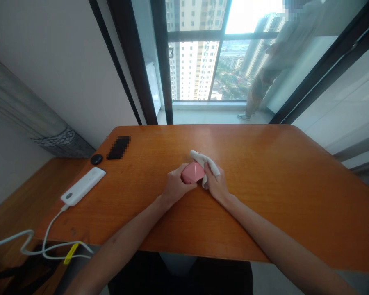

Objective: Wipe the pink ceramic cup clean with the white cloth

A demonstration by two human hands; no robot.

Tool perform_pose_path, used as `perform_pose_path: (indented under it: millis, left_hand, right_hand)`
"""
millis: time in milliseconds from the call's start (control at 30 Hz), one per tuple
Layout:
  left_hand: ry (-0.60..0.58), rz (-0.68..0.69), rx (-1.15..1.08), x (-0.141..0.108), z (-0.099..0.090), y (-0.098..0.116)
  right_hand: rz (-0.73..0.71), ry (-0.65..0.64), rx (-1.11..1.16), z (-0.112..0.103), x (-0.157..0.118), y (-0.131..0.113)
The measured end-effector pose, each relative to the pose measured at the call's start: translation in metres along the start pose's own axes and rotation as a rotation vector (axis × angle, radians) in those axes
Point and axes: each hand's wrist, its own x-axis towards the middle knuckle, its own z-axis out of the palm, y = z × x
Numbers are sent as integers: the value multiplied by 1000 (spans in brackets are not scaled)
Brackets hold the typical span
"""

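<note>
Near the middle of the orange wooden tabletop (264, 159), a pink faceted object (193, 172) sits between both hands. The left hand (176, 185) has its fingers (178, 171) curled closed around the object's near side. A white cloth (203, 157) wraps only part of the object, leaving most of the pink bare, and crosses the right hand (217, 185), whose fingers (209, 169) bend inward, pinching the cloth against the object. Toward the tabletop's left end lies a white power bank (83, 186).

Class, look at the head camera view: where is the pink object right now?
In the head view, the pink faceted object sits near the middle of the wooden table, between the left hand and the right hand, beside a white cloth.
</note>
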Motion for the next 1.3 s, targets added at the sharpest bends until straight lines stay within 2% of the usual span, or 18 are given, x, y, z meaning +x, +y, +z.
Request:
perform_pose_path:
  millis: [100, 167, 233, 333, 400, 533, 600, 667, 767, 800, 833, 867, 967, 1033, 1100, 1200, 1233, 1300]
  left_hand:
    - [-12, 1, 15, 0, 1, -7]
    - [-21, -11, 24, 0, 1, -11]
    - [-12, -20, 25, 0, 0, -10]
    - [17, -9, 23, 0, 0, -2]
    - [21, 1, 21, -1, 0, 0]
    - [-6, -21, 13, -1, 2, -9]
    - [-12, -38, 15, -1, 3, -12]
    - [6, -45, 17, -1, 2, -10]
    - [17, -36, 17, -1, 0, -1]
    - [12, -31, 17, -2, 0, 1]
    - [8, -27, 18, -2, 0, 1]
    - [8, -26, 22, -2, 0, 1]
    - [3, -29, 35, -2, 1, -5]
    - [3, -39, 42, -1, 1, -8]
    - [14, -40, 39, -1, 0, -6]
    - [23, -27, 28, -1, -1, 0]
    - [21, -22, 24, -2, -2, 1]
    - [13, -20, 21, -3, -1, -1]
  right_hand:
    - [-332, -166, -255, 2, -6, -8]
    - [-482, -286, -358, 1, -6, -10]
    - [-453, -267, -342, 0, -3, -6]
    - [-188, -41, -199, -1, 2, 0]
    - [-119, 14, -162, -1, 1, -1]
    - [-423, -249, -341, 2, -5, -12]
    - [-489, -331, -376, 2, -4, -12]
    - [-343, -238, -290, -1, 1, -5]
    - [96, -39, -88, -4, 5, 4]
    - [171, -18, -54, -4, 5, 4]
    - [164, -33, -57, -3, 3, 2]
    - [82, -72, -97, -2, 1, -1]
    - [-326, -237, -325, 3, -6, -12]
    - [-436, -308, -392, 5, -5, -13]
    - [-323, -228, -295, 4, 0, -7]
    - [50, -24, -60, 2, 6, 1]
    - [109, 5, -26, 3, 5, 1]
    - [17, -43, -77, 4, 1, -4]
